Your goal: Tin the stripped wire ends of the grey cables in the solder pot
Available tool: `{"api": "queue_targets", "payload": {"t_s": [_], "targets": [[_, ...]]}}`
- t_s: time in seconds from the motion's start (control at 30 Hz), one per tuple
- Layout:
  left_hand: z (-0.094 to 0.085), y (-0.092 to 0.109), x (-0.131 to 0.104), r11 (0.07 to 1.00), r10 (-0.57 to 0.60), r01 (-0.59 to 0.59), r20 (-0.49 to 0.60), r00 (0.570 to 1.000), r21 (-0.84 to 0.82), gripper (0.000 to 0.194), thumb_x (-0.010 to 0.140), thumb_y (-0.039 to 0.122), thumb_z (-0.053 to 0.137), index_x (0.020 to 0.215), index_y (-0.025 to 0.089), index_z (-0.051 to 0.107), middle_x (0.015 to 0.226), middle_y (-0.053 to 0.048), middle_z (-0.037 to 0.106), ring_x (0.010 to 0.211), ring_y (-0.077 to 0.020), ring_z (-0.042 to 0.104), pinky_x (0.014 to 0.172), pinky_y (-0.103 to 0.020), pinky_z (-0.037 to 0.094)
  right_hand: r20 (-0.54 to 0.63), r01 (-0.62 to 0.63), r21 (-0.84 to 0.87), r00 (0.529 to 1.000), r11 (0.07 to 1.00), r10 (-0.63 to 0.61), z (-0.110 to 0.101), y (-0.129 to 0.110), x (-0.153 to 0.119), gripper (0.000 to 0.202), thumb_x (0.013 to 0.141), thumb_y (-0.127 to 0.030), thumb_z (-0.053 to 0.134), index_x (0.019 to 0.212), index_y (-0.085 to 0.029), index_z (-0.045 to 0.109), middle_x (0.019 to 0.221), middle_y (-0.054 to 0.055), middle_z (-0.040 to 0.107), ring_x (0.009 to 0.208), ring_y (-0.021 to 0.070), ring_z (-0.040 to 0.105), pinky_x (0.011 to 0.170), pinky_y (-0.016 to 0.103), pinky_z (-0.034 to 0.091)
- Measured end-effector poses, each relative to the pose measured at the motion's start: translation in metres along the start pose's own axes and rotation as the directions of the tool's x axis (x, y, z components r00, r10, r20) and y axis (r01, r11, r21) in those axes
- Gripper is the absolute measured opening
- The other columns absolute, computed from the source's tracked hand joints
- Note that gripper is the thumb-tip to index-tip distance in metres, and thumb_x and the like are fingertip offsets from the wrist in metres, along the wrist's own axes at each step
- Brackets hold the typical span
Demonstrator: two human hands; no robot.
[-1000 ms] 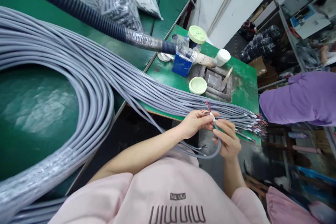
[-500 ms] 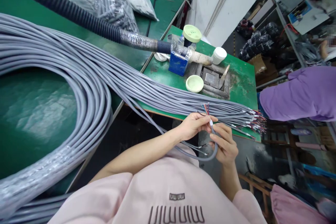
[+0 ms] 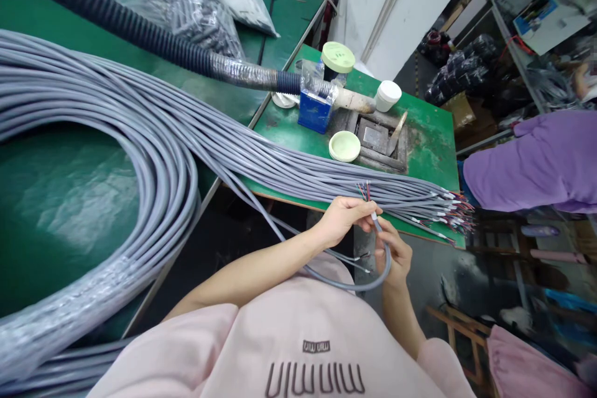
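Right by the bench (image 3: 433, 137) edge, the left hand (image 3: 346, 217) has one cable (image 3: 368, 286) pinched near its white tape (image 3: 374, 216), wires (image 3: 368, 190) poking out past it. The right hand (image 3: 395, 255) is half-curled around it just below, near the big bundle (image 3: 298, 168).

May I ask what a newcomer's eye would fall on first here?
Probably the big loop of grey cables sweeping across the green table at the left. At upper left, a black ribbed hose slants toward a blue box. Just right of centre, the left hand and right hand hold one cable, its coloured wires showing at the tip.
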State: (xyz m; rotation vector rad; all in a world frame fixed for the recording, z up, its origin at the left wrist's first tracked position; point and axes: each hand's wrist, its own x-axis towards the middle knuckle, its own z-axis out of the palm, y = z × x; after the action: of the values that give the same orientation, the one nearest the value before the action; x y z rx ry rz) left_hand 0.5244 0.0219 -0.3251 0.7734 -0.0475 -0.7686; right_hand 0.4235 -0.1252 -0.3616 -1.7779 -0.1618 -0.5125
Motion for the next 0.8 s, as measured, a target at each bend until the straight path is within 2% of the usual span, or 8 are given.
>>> {"api": "queue_targets", "payload": {"t_s": [0.13, 0.3, 0.43, 0.57, 0.8], "targets": [[0.000, 0.001, -0.001, 0.996, 0.044, -0.043, -0.019, 0.999, 0.082, 0.037, 0.070, 0.046, 0.078, 0.073, 0.009, 0.074, 0.069, -0.007, 0.071, 0.052, -0.0082, 0.059, 0.054, -0.020, 0.048, -0.054, -0.076, 0.151, 0.995, 0.986, 0.085, 0.003, 0.013, -0.008, 0.030, 0.078, -0.039, 0.071, 0.107, -0.039, 0.070, 0.120, 0.004, 0.069, 0.114, 0.0300, 0.063, 0.102, 0.058, 0.044], [0.001, 0.006, -0.005, 0.981, 0.114, -0.104, -0.055, 0.992, 0.165, 0.036, 0.070, 0.046, 0.077, 0.068, 0.010, 0.074, 0.065, -0.005, 0.068, 0.052, -0.0080, 0.058, 0.051, -0.019, 0.046, -0.028, -0.121, 0.259, 0.991, 0.958, 0.133, 0.012, 0.012, -0.002, 0.026, 0.076, -0.047, 0.070, 0.101, -0.039, 0.069, 0.120, 0.003, 0.068, 0.109, 0.0299, 0.065, 0.085, 0.054, 0.055], [0.005, 0.010, -0.009, 0.971, 0.150, -0.131, -0.083, 0.985, 0.200, 0.039, 0.068, 0.048, 0.077, 0.059, 0.011, 0.071, 0.065, -0.006, 0.067, 0.046, -0.0077, 0.054, 0.042, -0.020, 0.042, -0.003, -0.141, 0.368, 0.988, 0.919, 0.153, 0.019, 0.012, 0.003, 0.025, 0.075, -0.050, 0.070, 0.098, -0.042, 0.068, 0.116, 0.000, 0.068, 0.092, 0.0255, 0.069, 0.070, 0.045, 0.057], [0.006, 0.011, -0.013, 0.947, 0.196, -0.168, -0.078, 0.978, 0.274, 0.041, 0.068, 0.051, 0.076, 0.058, 0.012, 0.070, 0.062, -0.005, 0.065, 0.044, -0.0091, 0.054, 0.036, -0.020, 0.039, 0.078, -0.194, 0.513, 0.981, 0.836, 0.180, 0.024, 0.016, 0.001, 0.024, 0.078, -0.053, 0.066, 0.101, -0.048, 0.066, 0.109, -0.004, 0.069, 0.073, 0.0192, 0.065, 0.061, 0.039, 0.054], [0.008, 0.016, -0.018, 0.894, 0.282, -0.247, -0.042, 0.958, 0.374, 0.039, 0.072, 0.048, 0.074, 0.054, 0.013, 0.069, 0.057, -0.003, 0.058, 0.054, -0.0123, 0.063, 0.042, -0.018, 0.042, 0.067, -0.234, 0.475, 0.971, 0.848, 0.230, 0.028, 0.027, -0.009, 0.028, 0.086, -0.061, 0.050, 0.109, -0.051, 0.062, 0.117, -0.006, 0.068, 0.069, 0.0183, 0.062, 0.055, 0.036, 0.048]]}}
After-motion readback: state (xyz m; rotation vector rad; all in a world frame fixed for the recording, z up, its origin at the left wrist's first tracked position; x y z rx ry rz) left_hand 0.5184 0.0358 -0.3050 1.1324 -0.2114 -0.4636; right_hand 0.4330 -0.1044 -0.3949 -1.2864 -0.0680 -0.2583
